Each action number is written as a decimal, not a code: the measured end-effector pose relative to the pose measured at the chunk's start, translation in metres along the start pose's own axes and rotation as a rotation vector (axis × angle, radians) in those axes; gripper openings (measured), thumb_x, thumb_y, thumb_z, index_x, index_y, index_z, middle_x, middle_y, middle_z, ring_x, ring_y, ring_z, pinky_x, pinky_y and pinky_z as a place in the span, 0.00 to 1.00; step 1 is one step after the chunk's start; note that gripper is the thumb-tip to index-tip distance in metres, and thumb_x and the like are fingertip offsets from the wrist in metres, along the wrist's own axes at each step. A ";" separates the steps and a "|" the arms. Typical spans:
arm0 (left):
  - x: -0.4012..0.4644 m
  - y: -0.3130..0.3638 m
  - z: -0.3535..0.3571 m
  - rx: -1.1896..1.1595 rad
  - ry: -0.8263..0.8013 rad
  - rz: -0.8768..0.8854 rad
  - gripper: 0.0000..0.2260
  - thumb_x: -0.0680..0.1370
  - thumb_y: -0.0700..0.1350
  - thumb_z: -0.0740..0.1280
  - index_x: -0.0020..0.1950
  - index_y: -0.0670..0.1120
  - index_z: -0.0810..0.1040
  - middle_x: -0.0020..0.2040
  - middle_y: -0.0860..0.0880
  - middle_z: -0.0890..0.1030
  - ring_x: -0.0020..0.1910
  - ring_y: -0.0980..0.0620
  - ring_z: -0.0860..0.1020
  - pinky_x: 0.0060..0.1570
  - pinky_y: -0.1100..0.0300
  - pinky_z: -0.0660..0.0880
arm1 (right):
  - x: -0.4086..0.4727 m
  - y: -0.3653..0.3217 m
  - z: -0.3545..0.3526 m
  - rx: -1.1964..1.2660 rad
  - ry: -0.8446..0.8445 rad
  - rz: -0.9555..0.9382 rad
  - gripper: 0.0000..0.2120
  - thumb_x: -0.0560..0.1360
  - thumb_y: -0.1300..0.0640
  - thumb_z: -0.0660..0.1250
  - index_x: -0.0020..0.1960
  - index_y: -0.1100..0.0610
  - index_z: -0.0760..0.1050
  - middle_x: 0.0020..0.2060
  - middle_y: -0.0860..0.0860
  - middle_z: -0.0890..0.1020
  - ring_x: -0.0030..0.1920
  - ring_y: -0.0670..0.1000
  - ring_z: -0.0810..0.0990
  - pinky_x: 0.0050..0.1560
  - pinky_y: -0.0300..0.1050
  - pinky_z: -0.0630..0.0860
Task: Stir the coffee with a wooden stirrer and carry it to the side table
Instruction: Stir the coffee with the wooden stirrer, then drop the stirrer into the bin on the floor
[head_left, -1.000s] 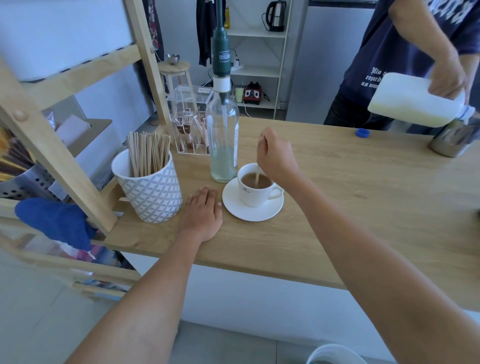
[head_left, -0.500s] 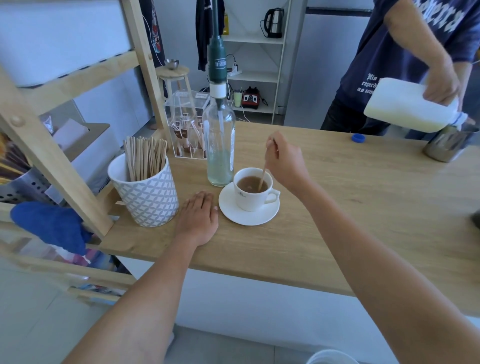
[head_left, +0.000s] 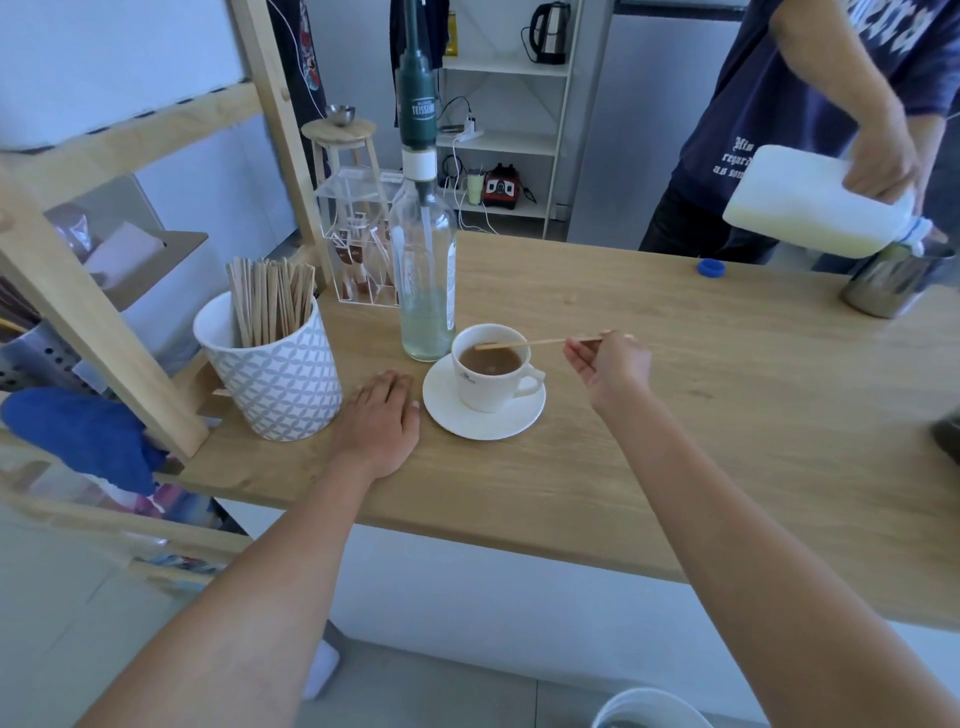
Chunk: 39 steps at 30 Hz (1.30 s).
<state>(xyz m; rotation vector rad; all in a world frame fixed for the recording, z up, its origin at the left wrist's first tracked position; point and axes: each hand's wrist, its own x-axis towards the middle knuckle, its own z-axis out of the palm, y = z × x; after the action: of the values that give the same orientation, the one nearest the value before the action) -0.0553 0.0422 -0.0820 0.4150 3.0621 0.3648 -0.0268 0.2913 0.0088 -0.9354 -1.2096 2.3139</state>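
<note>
Right hand pinching wooden stirrer over coffee cup; left hand flat, empty; bottle at eleven o'clock, label seemingly "TEISSEIRE".

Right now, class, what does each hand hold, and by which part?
The right hand pinches the wooden stirrer by its outer end. The left hand holds nothing.

A white coffee cup, filled with light brown coffee, is seen upright on a white saucer on the wooden tabletop. A thin wooden stirrer is held nearly level above the cup, its far tip over the rim.
</note>
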 end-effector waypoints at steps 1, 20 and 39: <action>0.001 -0.001 0.000 0.001 0.005 0.002 0.24 0.83 0.51 0.47 0.78 0.46 0.55 0.79 0.47 0.55 0.78 0.50 0.52 0.77 0.53 0.47 | 0.000 0.002 0.000 -0.015 0.010 -0.013 0.13 0.81 0.64 0.49 0.38 0.59 0.64 0.34 0.57 0.73 0.32 0.52 0.78 0.38 0.45 0.80; -0.024 0.015 -0.043 -0.105 0.118 0.077 0.21 0.83 0.46 0.50 0.73 0.39 0.65 0.77 0.44 0.60 0.78 0.48 0.53 0.73 0.48 0.57 | -0.055 -0.003 -0.031 0.113 0.166 -0.060 0.13 0.79 0.64 0.50 0.36 0.59 0.63 0.32 0.57 0.75 0.31 0.51 0.78 0.47 0.48 0.82; -0.096 0.190 0.023 -0.128 -0.025 0.669 0.19 0.82 0.46 0.54 0.70 0.41 0.71 0.75 0.41 0.65 0.77 0.45 0.58 0.71 0.51 0.60 | -0.183 -0.049 -0.254 0.361 0.587 -0.268 0.15 0.79 0.67 0.51 0.62 0.72 0.67 0.47 0.65 0.78 0.39 0.56 0.82 0.49 0.48 0.80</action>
<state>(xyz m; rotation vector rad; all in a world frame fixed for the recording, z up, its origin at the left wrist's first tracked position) 0.0879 0.2003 -0.0603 1.4136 2.7590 0.5523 0.2830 0.3598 0.0152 -1.1227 -0.6053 1.7755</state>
